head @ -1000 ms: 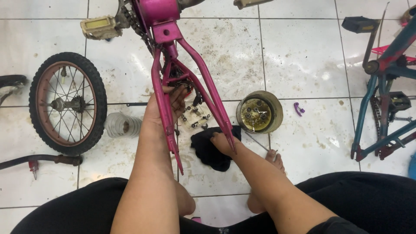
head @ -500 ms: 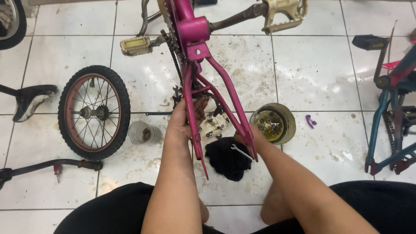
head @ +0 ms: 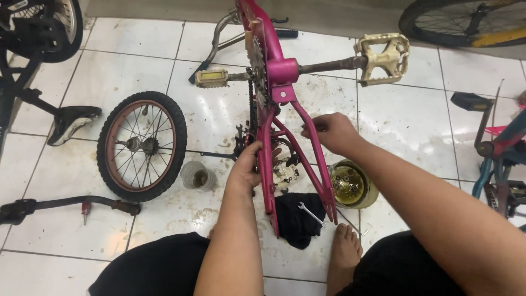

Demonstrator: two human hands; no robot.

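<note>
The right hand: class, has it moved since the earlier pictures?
Yes. The right hand has left the black cloth and risen to the pink frame's right stay.

Two bare arms with no sleeves, no watch, no rings. Left hand (head: 245, 167) and right hand (head: 331, 131) bare too, no gloves. Black trousers (head: 148, 268) over both legs along the bottom of the frame. One bare foot (head: 344, 249) at lower right, no shoe or sock.

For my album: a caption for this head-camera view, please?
Seated on white tiles, left hand and right hand grip an upturned pink bike frame.
</note>
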